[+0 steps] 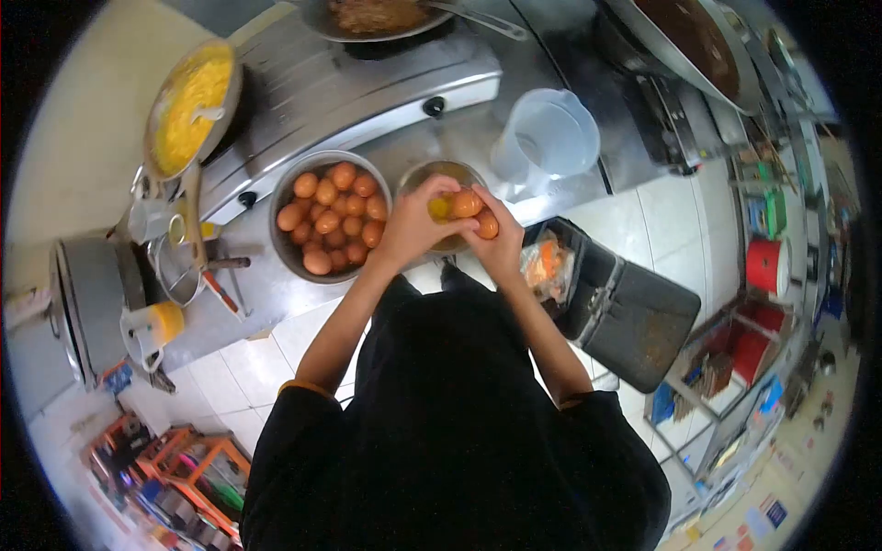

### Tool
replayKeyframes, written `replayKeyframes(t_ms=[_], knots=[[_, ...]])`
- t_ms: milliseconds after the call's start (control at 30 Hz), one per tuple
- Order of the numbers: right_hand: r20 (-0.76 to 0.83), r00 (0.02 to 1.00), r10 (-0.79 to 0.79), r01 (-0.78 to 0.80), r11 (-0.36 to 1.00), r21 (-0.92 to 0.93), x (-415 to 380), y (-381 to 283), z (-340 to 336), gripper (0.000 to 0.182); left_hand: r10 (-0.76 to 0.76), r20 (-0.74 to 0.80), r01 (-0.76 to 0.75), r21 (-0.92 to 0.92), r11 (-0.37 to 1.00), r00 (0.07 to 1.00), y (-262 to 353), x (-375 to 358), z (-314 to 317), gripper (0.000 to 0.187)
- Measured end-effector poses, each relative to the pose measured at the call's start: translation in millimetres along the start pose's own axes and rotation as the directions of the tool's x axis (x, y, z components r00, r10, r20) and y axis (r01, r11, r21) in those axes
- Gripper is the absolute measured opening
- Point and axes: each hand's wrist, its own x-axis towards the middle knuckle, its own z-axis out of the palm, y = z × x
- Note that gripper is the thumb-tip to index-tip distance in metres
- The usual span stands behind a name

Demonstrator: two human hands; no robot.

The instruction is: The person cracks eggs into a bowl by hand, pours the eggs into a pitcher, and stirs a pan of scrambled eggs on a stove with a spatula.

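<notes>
My left hand (pixel 415 223) and my right hand (pixel 491 230) meet over a small metal bowl (pixel 415 176) on the steel counter. Together they grip a brown egg (pixel 466 203) that is split apart, with yellow yolk (pixel 439 208) showing between the shell halves above the bowl. Just left of the small bowl stands a larger metal bowl (pixel 287 253) filled with several whole brown eggs (pixel 331 216).
A pan of yellow scrambled egg (pixel 188 106) sits on the stove at left. A clear plastic jug (pixel 548 138) stands right of the bowls. A black bin (pixel 617 308) with shells and wrappers is on the floor below. Pans with cooked food sit at the top.
</notes>
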Motion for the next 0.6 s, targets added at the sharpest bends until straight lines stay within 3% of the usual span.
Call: replayKeyframes(t_ms=[100, 200, 233, 267, 300, 333, 367, 400, 500, 567, 600], knots=[[-0.220, 0.973, 0.063, -0.086, 0.991, -0.098, -45, -2, -37, 0.054, 0.260, 0.120, -0.253, -0.074, 0.965, 0.958, 35, -10, 28, 0.050], [-0.417, 0.907, 0.061, -0.231, 0.900, -0.370, -88, 22, -80, 0.064, 0.069, 0.149, -0.030, -0.246, 0.969, 0.986, 55, -42, 13, 0.039], [-0.431, 0.875, 0.218, -0.369, 0.877, -0.306, -109, 45, -97, 0.071, 0.019, 0.083, -0.007, -0.148, 0.989, 0.996, 39, -53, -3, 0.028], [-0.432, 0.822, 0.371, -0.501, 0.832, -0.239, -135, 75, -114, 0.078, -0.031, -0.105, 0.030, -0.015, 0.999, 0.994, 15, -61, -19, 0.024], [-0.436, 0.806, 0.400, -0.563, 0.747, -0.355, -165, 112, -137, 0.081, -0.051, -0.295, 0.087, 0.111, 0.990, 0.954, -9, -64, -38, 0.020], [-0.449, 0.767, 0.458, -0.629, 0.675, -0.386, -174, 114, -144, 0.077, 0.026, -0.421, 0.112, 0.300, 0.947, 0.907, -25, -62, -60, 0.019], [-0.460, 0.725, 0.513, -0.686, 0.596, -0.417, -184, 115, -151, 0.074, 0.203, -0.398, 0.089, 0.605, 0.791, 0.895, -52, -62, -82, 0.024], [-0.471, 0.650, 0.596, -0.759, 0.537, -0.369, -179, 101, -155, 0.065, 0.192, -0.333, 0.082, 0.658, 0.748, 0.923, -66, -58, -94, 0.026], [-0.426, 0.714, 0.556, -0.665, 0.729, -0.161, -191, 135, -159, 0.052, 0.103, -0.121, 0.034, 0.795, 0.606, 0.987, -82, -49, -116, 0.034], [-0.302, 0.800, 0.519, -0.570, 0.814, -0.112, -160, 100, -143, 0.050, 0.008, 0.022, -0.023, 0.865, 0.502, 1.000, -82, -41, -113, 0.040], [-0.238, 0.838, 0.491, -0.521, 0.849, -0.084, -138, 75, -131, 0.050, -0.056, -0.020, 0.046, 0.861, 0.506, 0.998, -85, -40, -107, 0.043]])
